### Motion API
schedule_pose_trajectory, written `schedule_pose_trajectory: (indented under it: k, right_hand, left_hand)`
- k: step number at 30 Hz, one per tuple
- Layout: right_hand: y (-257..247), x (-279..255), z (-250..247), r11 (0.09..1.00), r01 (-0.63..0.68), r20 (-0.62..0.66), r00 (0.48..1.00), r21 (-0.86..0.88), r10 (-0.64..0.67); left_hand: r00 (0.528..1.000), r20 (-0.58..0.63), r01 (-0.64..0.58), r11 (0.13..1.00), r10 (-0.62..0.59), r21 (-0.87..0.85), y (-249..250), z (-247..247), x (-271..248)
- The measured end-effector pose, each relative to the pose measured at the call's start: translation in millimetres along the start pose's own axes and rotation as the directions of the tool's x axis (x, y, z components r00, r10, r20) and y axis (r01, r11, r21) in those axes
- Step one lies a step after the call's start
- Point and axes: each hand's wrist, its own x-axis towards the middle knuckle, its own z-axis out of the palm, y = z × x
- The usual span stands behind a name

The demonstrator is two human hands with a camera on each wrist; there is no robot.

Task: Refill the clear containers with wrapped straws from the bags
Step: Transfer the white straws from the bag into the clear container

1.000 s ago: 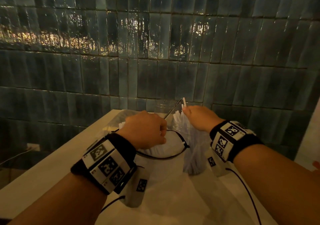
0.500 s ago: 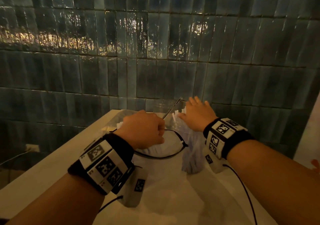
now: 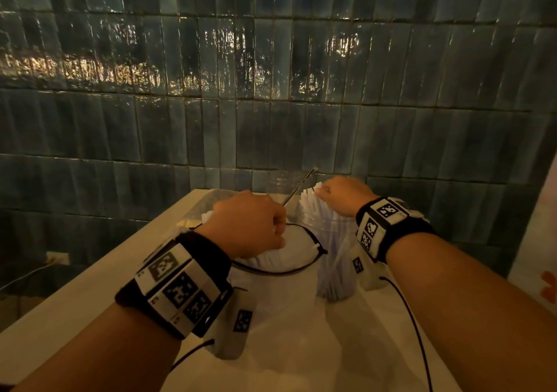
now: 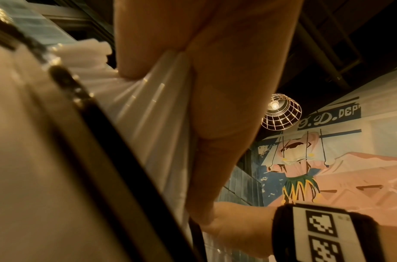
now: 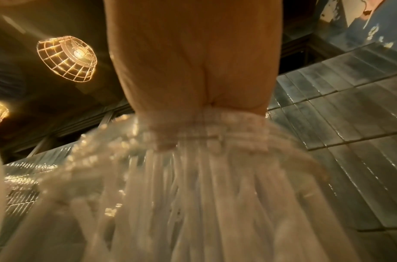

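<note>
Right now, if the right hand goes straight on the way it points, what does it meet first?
The right hand points forward and down onto the tops of the wrapped straws standing in the clear container. It would likely meet those straw tops first; it seems to touch them already, though depth is unclear.

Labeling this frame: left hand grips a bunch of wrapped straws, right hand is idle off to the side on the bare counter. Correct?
Not quite. The left hand does grip wrapped straws, but the right hand is not idle: its fingers are on the tops of the straws in the clear container. Head and right wrist views show it.
</note>
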Motion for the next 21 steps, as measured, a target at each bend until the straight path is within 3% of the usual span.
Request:
schedule_pose_trajectory:
  k: [5, 9, 12, 17, 21]
  right_hand:
    - [0, 3, 4, 0.987, -0.051, -0.034, 0.998, 0.15, 0.057]
    - [-6, 5, 5, 0.99, -0.084, 0.104, 0.992, 0.117, 0.071]
    - [-16, 9, 5, 0.998, -0.027, 0.174, 0.985, 0.051, 0.018]
    - [-20, 3, 8, 0.997, -0.002, 0.07, 0.998, 0.074, -0.003]
    - [-15, -5, 2, 0.95, 0.044, 0.011, 0.999, 0.308, -0.05]
  left_hand:
    - [1.0, 0.006, -0.008, 1.0, 0.008, -0.008, 0, -1, -1]
    - [1.0, -0.009, -0.007, 1.0, 0.007, 0.0, -2, -1, -3]
    - [1.0, -0.008, -0.004, 1.0, 0.004, 0.007, -2, -1, -2]
    - [1.0, 0.002, 0.003, 1.0, -0.003, 0.01, -3, 0, -1]
    - [1.0, 0.004, 0.001, 1.0, -0.001, 0.007, -3, -1, -1]
